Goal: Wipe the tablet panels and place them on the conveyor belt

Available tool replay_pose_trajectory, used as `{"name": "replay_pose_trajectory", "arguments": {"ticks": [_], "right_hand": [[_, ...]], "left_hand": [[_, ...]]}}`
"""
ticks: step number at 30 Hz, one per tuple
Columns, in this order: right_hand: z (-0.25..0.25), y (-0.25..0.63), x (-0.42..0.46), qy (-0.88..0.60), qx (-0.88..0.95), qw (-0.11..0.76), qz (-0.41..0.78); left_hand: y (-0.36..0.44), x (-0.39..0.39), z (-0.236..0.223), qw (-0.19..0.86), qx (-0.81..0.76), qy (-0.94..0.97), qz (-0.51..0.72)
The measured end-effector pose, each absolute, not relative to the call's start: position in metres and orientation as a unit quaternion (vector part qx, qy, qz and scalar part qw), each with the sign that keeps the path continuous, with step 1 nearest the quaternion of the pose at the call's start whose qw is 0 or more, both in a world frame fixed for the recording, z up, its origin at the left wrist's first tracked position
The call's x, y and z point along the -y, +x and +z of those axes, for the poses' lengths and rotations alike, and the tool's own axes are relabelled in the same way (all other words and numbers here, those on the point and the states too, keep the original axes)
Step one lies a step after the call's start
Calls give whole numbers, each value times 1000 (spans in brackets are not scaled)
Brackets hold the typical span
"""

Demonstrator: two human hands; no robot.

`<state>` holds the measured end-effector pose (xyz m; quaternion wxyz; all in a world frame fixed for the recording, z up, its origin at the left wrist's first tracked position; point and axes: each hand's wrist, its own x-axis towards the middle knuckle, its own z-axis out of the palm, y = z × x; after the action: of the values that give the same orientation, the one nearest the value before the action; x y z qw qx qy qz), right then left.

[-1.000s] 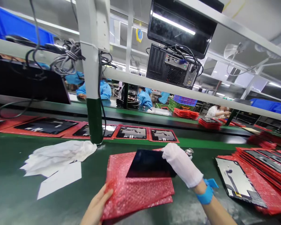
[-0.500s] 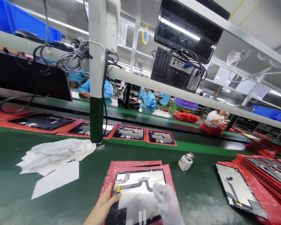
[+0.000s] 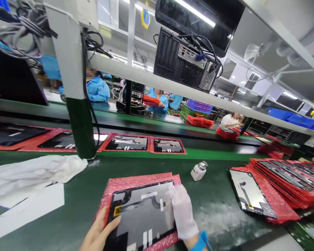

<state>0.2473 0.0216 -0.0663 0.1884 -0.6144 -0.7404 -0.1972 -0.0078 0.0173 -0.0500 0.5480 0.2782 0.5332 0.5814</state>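
Observation:
A flat screen panel (image 3: 142,212) lies back side up on a red bubble-wrap sheet (image 3: 125,183) at the near edge of the green bench. My bare left hand (image 3: 98,234) holds the panel's left edge, thumb on top, fingers wrapped under. My right hand (image 3: 183,216), in a white glove with a blue wrist strap, lies flat on the panel's right side with fingers stretched out. A small white bottle (image 3: 198,171) stands just beyond the panel, to its right.
White cloths (image 3: 34,172) and a paper sheet (image 3: 28,209) lie at left beside a green-footed post (image 3: 80,129). Panels on red wrap (image 3: 253,193) are stacked at right; more (image 3: 146,143) sit on the conveyor behind. People in blue coats work across the line.
The panel, held tilted dark-face up a second ago, now lies flat back side up on the wrap. My gloved hand moved from its top edge onto its right side. The view shifted left.

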Motion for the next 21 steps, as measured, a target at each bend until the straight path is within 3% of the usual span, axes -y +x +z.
{"name": "replay_pose_trajectory", "arguments": {"ticks": [4, 10, 16, 21], "right_hand": [[-99, 223, 10, -619, 726, 193, -229], [-110, 139, -5, -525, 789, 278, -160], [-96, 235, 2, -598, 713, 334, -150], [-68, 300, 9, -625, 685, 337, -164]], "left_hand": [[-4, -19, -50, 535, -530, 293, 589], [-6, -12, -30, 552, -518, 286, 587], [-12, -14, -6, 557, -542, 281, 562], [13, -80, 58, 517, -450, 445, 576]]}}
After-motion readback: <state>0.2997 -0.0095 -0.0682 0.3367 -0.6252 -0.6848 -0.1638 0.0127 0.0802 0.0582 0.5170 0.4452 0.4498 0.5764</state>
